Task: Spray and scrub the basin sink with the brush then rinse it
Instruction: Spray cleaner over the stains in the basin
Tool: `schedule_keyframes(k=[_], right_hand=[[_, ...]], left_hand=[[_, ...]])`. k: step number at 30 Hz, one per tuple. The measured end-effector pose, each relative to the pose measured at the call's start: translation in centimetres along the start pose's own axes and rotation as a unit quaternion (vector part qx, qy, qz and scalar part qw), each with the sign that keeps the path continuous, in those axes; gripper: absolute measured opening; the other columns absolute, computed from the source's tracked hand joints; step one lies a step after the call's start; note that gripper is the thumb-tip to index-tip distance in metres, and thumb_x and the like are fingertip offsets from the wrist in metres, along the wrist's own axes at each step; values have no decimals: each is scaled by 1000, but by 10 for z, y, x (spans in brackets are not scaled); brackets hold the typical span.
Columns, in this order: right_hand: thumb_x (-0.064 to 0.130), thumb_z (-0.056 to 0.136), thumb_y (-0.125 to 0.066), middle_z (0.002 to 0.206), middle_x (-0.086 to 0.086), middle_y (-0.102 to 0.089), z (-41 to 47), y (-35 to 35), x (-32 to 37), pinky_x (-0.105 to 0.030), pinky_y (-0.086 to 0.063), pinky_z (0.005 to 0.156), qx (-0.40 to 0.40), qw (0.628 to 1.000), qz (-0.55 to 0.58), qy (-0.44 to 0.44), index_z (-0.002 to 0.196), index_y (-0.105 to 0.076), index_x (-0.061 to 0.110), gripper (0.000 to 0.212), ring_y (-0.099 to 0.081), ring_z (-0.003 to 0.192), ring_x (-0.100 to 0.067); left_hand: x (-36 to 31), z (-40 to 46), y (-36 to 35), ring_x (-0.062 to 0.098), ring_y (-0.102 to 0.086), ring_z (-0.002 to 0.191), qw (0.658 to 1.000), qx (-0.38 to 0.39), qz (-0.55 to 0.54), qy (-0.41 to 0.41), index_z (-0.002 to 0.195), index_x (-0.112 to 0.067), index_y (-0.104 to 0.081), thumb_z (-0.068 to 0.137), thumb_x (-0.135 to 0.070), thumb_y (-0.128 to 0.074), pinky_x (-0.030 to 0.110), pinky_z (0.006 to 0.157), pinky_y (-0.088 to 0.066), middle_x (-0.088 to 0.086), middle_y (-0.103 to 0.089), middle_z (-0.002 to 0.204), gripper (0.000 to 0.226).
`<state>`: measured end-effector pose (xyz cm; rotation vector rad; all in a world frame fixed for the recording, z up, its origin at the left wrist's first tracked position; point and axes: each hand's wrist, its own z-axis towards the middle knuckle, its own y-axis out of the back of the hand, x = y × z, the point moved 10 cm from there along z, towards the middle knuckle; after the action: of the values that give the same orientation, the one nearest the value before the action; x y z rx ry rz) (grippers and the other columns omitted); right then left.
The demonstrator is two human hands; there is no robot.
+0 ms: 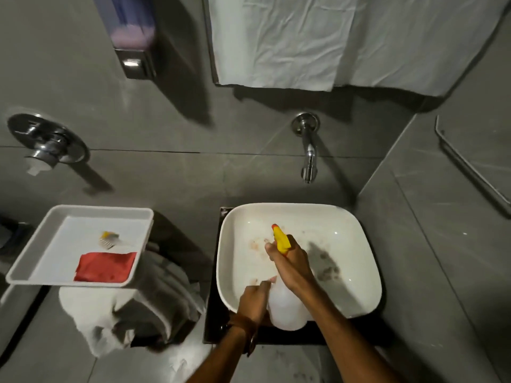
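A white square basin sink (356, 230) with brownish stains sits on a dark counter. Over its front part I hold a translucent white spray bottle (284, 308) with a yellow trigger head and red nozzle, pointed toward the basin's back left. My right hand (290, 265) grips the bottle's neck at the trigger. My left hand (253, 299) steadies the bottle's lower body from the left. A small brush (106, 240) with a yellow handle lies in a white tray (33, 268) to the left, beside a red cloth (106, 266).
A chrome wall spout (309, 158) hangs above the basin's back edge. A chrome tap control (47, 142) is on the wall at left, a soap dispenser (130, 37) above it. The tray rests on a bin draped with white and grey cloth (132, 308). A white sheet (331, 40) covers the mirror.
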<state>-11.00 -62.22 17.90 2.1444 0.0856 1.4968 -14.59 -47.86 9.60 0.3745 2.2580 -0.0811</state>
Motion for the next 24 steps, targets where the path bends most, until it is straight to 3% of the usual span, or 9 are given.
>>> schedule_keyframes(k=[3,6,8,9,12,15,18,21,24], right_hand=[[52,89,-58,98,-6,-74,-2,5,-24,-42,-54,95,10,999,20,-47,141,-57,26,58,-70,96,-26],[40,92,-62,73,-11,-71,-13,0,-36,-29,-57,75,23,994,66,-88,126,-67,14,43,-69,70,-23],[40,88,-63,62,-6,-68,-21,-4,-39,-25,-56,65,24,987,103,-120,117,-71,20,36,-68,59,-17],[44,85,-62,61,-3,-70,-24,-6,-42,-30,-59,70,26,985,105,-134,111,-72,23,35,-70,60,-16],[50,80,-62,61,4,-72,-33,-19,-54,-51,-63,82,49,976,135,-165,98,-70,36,24,-76,73,-21],[48,77,-66,62,6,-69,-43,-33,-60,-55,-65,67,62,964,186,-180,106,-66,58,30,-73,73,-22],[40,81,-63,66,-6,-63,-47,-43,-59,-44,-62,53,72,962,189,-181,130,-60,51,51,-64,64,-21],[33,81,-61,55,0,-54,-47,-41,-64,-38,-59,52,41,965,180,-186,131,-61,49,53,-53,55,-21],[32,89,-63,58,0,-63,-42,-33,-64,-47,-63,66,11,974,164,-158,127,-58,53,43,-62,57,-20]], left_hand=[[5,-8,-7,24,-64,99,997,-5,70,-28,101,-16,-73,96,-39,-50,39,97,-48,5,-72,113,33],[-4,-14,8,18,-65,84,977,-50,173,-116,76,-25,-72,92,-45,-49,36,83,-53,-5,-74,91,35],[-28,-14,35,15,-63,92,933,-153,254,-205,91,-32,-70,92,-43,-49,30,83,-52,-6,-71,101,24],[-39,-12,49,18,-60,102,901,-211,292,-241,104,-33,-67,92,-38,-52,31,87,-50,-3,-66,113,20],[-53,14,80,31,-44,132,846,-284,376,-250,139,-15,-46,91,-29,-57,46,109,-41,11,-45,145,51],[-46,47,87,30,-24,148,860,-225,395,-231,154,-7,-19,98,-29,-46,47,118,-30,13,-19,163,66],[-37,64,82,25,-19,150,885,-156,364,-246,157,-14,0,102,-29,-39,39,118,-28,3,-2,166,69],[-36,66,80,19,-24,147,895,-139,334,-262,157,-18,5,103,-28,-33,22,104,-33,-4,5,166,66],[-35,64,83,6,-33,128,897,-141,320,-272,157,-19,4,102,-27,-31,3,82,-38,-4,3,166,65]])
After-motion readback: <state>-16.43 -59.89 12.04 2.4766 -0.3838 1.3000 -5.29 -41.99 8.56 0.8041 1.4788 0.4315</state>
